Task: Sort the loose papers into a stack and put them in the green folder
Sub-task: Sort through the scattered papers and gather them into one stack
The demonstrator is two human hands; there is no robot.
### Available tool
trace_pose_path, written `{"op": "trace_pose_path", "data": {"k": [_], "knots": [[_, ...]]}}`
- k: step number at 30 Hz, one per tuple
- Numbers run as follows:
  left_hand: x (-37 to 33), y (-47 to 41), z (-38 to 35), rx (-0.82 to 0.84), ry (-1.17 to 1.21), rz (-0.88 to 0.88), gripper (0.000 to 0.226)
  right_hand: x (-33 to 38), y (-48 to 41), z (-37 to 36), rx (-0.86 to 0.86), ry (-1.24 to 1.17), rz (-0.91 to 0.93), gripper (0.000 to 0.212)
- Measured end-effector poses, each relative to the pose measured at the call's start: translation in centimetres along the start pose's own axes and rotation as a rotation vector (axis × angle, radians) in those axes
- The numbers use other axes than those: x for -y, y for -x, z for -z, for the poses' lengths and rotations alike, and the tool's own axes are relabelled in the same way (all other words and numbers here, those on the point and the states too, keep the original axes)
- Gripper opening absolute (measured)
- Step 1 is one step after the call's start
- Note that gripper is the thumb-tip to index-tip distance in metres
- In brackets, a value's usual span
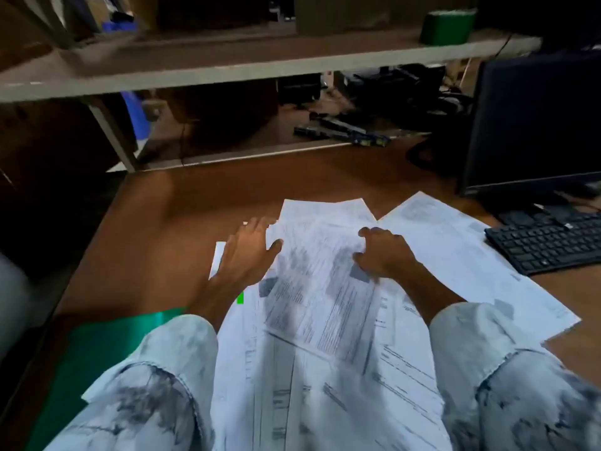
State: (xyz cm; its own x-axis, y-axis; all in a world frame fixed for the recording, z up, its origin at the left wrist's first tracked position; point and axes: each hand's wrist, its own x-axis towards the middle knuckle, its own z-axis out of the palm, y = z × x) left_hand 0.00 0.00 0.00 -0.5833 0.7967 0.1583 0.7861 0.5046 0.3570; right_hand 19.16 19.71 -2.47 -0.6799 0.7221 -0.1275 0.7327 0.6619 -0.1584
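A brown wooden desk (182, 222) fills the view, with a pale grey shelf rack (227, 70) behind its far edge. A dark computer monitor (536, 125) stands at the far right corner, and a black keyboard (549, 242) lies along the right edge.

The loose white printed papers (439, 255) lie fanned and overlapping across the middle of the desk, down to the near edge. The flat green plastic folder (107, 346) lies at the near left corner, just beside the papers and partly under a pale mottled sleeve (156, 385).

The left hand (247, 252) rests on the left side of the pile, fingers straight and spread wide, the thumb touching the top printed sheet (318, 288). The right hand (385, 252) sits on that sheet's right side with its fingers curled down onto it. Blur hides whether it pinches the sheet or only presses it.
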Motion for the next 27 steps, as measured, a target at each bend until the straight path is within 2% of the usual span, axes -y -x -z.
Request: {"op": "trace_pose_path", "data": {"k": [3, 9, 13, 16, 18, 22, 24, 25, 27], "knots": [[0.9, 0.5, -2.1, 0.026, 0.014, 0.012, 0.052, -1.7, 0.3, -2.0, -0.107, 0.071, -0.053, 0.071], [1.8, 1.1, -5.3, -0.07, 0.069, -0.034, 0.051, -2.6, 1.3, -5.0, -0.065, 0.072, -0.099, 0.1], [1.5, 2.3, -6.4, -0.132, 0.092, -0.108, 0.047, -2.0, 1.9, -5.9, -0.107, -0.024, -0.128, 0.09], [1.0, 3.3, -6.7, -0.16, 0.082, -0.135, 0.044, -1.4, 2.0, -5.1, -0.121, -0.035, -0.113, 0.067], [0.8, 4.5, -6.7, -0.17, 0.066, -0.163, 0.044, -0.7, 2.6, -4.8, -0.213, -0.151, -0.046, 0.053], [0.9, 7.4, -5.5, -0.193, 0.164, -0.189, 0.045, 1.0, 6.1, -3.3, -0.524, -0.497, 0.234, 0.067], [0.5, 9.3, -4.2, -0.203, 0.273, -0.174, 0.053, 1.9, 9.1, -1.8, -0.567, -0.614, 0.318, 0.077], [0.2, 10.4, -3.3, -0.213, 0.334, -0.17, 0.059, 2.3, 10.7, -0.8, -0.564, -0.668, 0.341, 0.076], [-0.3, 12.2, -1.7, -0.22, 0.481, -0.173, 0.07, 3.1, 13.4, 1.0, -0.58, -0.765, 0.393, 0.057]]}}
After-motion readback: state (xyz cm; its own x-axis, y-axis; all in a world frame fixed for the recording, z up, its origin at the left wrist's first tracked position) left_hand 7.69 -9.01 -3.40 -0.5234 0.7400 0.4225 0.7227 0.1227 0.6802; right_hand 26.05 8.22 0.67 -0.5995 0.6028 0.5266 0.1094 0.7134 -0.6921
